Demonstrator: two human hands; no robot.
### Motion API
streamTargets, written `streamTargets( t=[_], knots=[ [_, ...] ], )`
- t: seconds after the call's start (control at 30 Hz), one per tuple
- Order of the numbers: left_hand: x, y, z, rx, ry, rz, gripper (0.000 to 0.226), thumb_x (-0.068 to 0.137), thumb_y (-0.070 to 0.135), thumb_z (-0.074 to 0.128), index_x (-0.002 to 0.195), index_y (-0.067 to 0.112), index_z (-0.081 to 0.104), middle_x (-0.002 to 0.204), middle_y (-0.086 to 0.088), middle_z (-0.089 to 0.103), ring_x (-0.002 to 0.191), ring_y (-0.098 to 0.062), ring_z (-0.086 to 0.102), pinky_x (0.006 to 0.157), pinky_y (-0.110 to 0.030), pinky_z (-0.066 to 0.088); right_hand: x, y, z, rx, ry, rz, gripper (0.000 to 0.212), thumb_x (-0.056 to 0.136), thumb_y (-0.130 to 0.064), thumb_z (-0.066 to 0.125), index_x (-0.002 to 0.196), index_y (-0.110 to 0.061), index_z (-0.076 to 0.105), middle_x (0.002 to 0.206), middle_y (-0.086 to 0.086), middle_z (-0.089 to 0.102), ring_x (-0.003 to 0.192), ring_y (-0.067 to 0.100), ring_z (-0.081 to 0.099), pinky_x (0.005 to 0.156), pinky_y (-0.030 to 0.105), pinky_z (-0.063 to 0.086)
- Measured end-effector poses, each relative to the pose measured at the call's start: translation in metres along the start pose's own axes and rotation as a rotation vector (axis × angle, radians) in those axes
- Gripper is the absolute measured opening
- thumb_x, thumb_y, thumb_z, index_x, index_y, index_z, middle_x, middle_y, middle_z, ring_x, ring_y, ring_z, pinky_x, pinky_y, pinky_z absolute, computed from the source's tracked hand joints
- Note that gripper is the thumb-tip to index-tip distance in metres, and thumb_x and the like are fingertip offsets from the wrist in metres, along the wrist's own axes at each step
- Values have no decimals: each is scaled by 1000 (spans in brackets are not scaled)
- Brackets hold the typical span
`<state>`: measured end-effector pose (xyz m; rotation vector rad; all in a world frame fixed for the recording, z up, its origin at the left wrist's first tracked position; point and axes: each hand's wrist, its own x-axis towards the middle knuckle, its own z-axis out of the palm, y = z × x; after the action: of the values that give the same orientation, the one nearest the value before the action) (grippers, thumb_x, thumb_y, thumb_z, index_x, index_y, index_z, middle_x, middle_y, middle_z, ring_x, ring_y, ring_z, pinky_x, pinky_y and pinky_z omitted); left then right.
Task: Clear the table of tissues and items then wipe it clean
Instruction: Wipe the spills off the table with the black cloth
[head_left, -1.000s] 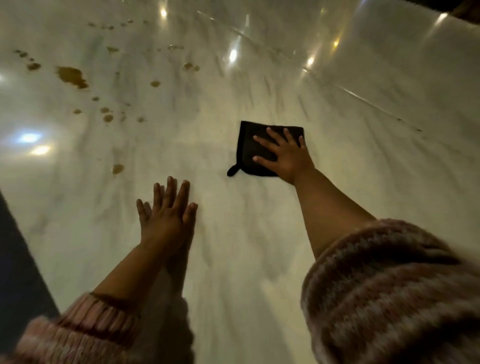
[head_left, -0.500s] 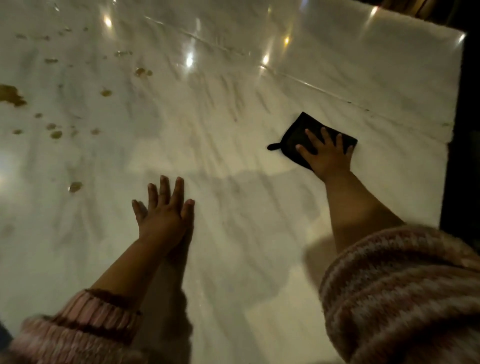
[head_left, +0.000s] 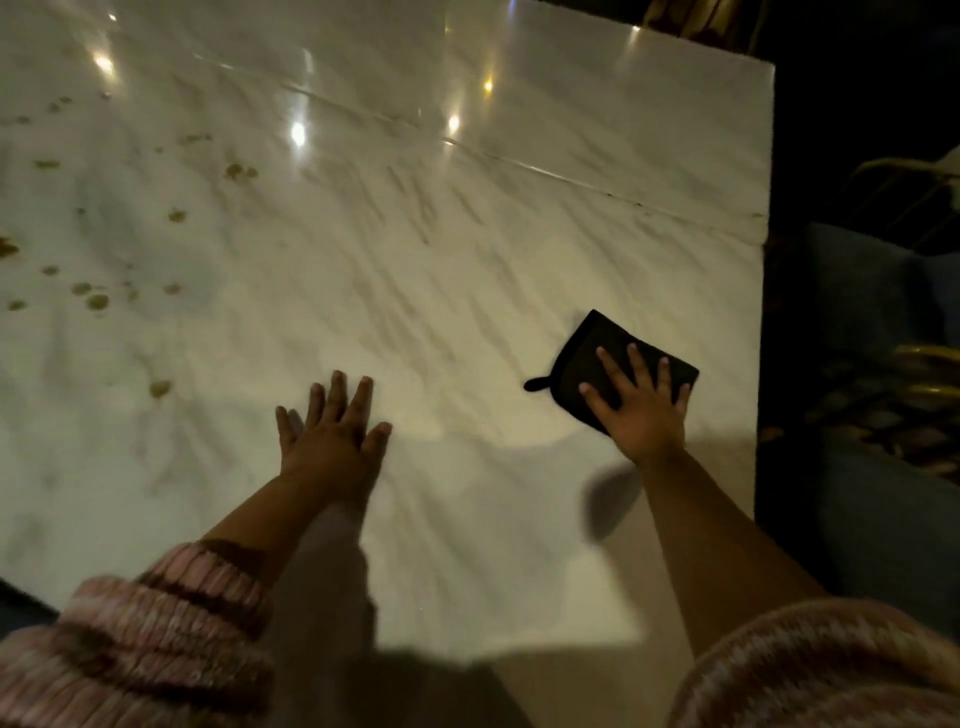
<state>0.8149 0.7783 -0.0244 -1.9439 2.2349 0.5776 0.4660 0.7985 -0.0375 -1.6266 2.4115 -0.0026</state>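
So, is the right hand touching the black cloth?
Touching. The head view shows the right hand lying flat on the black cloth, its straight fingers spread across the fabric, with no gap visible.

left sleeve (head_left: 156, 639): the person is wearing a thick, chunky knit, pink with darker brown bands circling it; its ribbed cuff (head_left: 218, 577) is bunching into soft, fuzzy rolls.
right sleeve (head_left: 831, 670): it is showing the same heavy knit, with pink and brownish stripes running across a fuzzy surface, and it is blurring at the lower corner of the view.
arms: the left forearm (head_left: 260, 514) and the right forearm (head_left: 711, 540) are showing bare beyond the knit.
hands: the left hand (head_left: 332, 441) and the right hand (head_left: 641, 421) are going uncovered, their short nails catching the light.
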Motion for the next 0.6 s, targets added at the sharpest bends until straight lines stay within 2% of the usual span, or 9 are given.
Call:
streamTargets(
  t=[0.17, 0.37, 0.47, 0.53, 0.6],
  knots=[
    [3, -22, -10, 79, -55, 205, 66, 95, 55, 22, 148, 33, -9, 157, -5, -17, 145, -27, -12, 113, -53, -8, -61, -28, 18, 63, 43, 155, 65, 88, -67, 32, 145, -51, 5, 159, -9, -1, 146, 29, -7, 114, 55, -4],
    [10, -67, -31, 316, -140, 469, 65, 96, 57, 16, 148, 31, -13, 156, -1, -19, 145, -25, -11, 112, -56, -5, -133, -98, 43, 61, 25, 294, 65, 89, -70, 22, 144, -49, -5, 159, -8, -10, 145, 29, -14, 115, 54, -6],
    [13, -85, -28, 349, -112, 514, 77, 79, 69, -8, 146, 33, -16, 156, 2, -19, 145, -24, -10, 112, -56, -4, -154, -138, 52, 52, 15, 293, 71, 79, -74, 6, 143, -48, -9, 158, -8, -11, 144, 30, -16, 112, 54, -10],
    [17, -100, -25, 338, -80, 524, 91, 62, 73, -25, 143, 32, -22, 155, 4, -21, 145, -22, -11, 112, -56, -6, -160, -160, 57, 67, 10, 264, 74, 71, -77, -6, 140, -49, -15, 158, -8, -14, 144, 30, -17, 112, 54, -12],
    [15, -116, -25, 282, -46, 509, 95, 56, 74, -36, 140, 31, -24, 152, 7, -24, 144, -21, -14, 111, -54, -9, -160, -178, 59, 59, 9, 214, 75, 66, -76, -11, 135, -51, -21, 157, -8, -15, 144, 31, -17, 111, 53, -14]
  ],
)
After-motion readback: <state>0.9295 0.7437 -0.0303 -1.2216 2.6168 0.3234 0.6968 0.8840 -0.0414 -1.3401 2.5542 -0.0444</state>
